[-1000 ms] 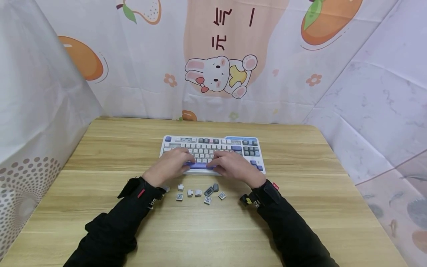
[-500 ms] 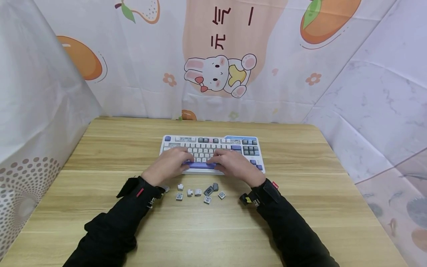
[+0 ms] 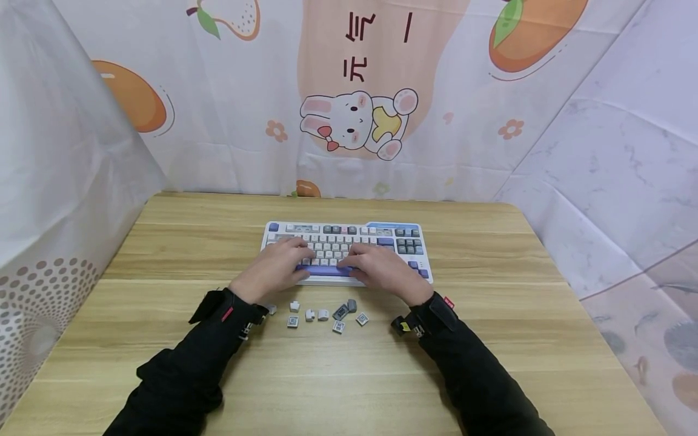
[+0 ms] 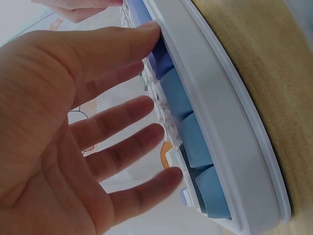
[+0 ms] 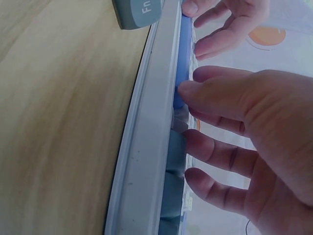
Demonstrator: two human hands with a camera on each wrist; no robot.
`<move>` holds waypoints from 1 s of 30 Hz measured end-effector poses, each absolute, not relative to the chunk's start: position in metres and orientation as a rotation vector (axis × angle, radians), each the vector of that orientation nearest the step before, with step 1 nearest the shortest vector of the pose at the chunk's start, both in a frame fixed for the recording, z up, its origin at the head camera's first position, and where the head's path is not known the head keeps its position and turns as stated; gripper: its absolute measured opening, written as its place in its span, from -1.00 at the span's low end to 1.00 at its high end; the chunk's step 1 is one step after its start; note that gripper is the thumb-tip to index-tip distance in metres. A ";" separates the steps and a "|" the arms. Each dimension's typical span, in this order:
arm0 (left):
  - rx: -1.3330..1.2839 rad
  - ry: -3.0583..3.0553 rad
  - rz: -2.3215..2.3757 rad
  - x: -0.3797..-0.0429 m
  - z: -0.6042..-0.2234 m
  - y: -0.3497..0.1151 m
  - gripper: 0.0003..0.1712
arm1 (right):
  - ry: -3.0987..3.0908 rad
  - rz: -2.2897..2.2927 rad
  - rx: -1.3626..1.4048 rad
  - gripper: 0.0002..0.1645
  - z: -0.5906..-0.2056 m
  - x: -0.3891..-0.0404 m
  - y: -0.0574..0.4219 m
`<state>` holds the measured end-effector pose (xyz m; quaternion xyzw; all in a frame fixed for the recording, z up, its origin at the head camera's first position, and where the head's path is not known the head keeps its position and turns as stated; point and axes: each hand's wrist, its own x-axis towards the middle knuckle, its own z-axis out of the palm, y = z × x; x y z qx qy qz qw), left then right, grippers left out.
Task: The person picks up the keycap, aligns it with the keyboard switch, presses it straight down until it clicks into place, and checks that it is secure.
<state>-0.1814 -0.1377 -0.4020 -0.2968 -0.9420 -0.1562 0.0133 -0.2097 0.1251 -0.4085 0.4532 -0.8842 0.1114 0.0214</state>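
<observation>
A white keyboard (image 3: 332, 282) with white, grey and purple keycaps lies on the table. My left hand (image 3: 269, 266) is over its left half; in the left wrist view the thumb (image 4: 142, 41) touches the long purple space bar (image 4: 161, 56), while the other fingers extend loosely over the keys. My right hand (image 3: 384, 269) is over the right half. Its thumb (image 5: 193, 93) is at the other end of the blue-purple space bar (image 5: 184, 54), with two fingertips beside grey-blue keys (image 5: 172, 193). Neither hand grips anything.
Several loose keycaps (image 3: 323, 315) lie on the table in front of the keyboard, between the forearms. Among them is a grey Fn keycap (image 5: 137, 12). A wooden table (image 3: 327, 375) extends on all sides, with a printed curtain (image 3: 234, 121) behind it.
My left hand has shifted slightly left and its index finger has drawn back, exposing more of the space bar's left end. The right hand and the loose keycaps stay nearly still.
</observation>
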 end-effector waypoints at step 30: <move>-0.746 -3.129 -0.471 -0.181 -0.403 -0.142 -0.29 | -3.066 0.559 1.631 -0.64 -0.397 -0.206 0.128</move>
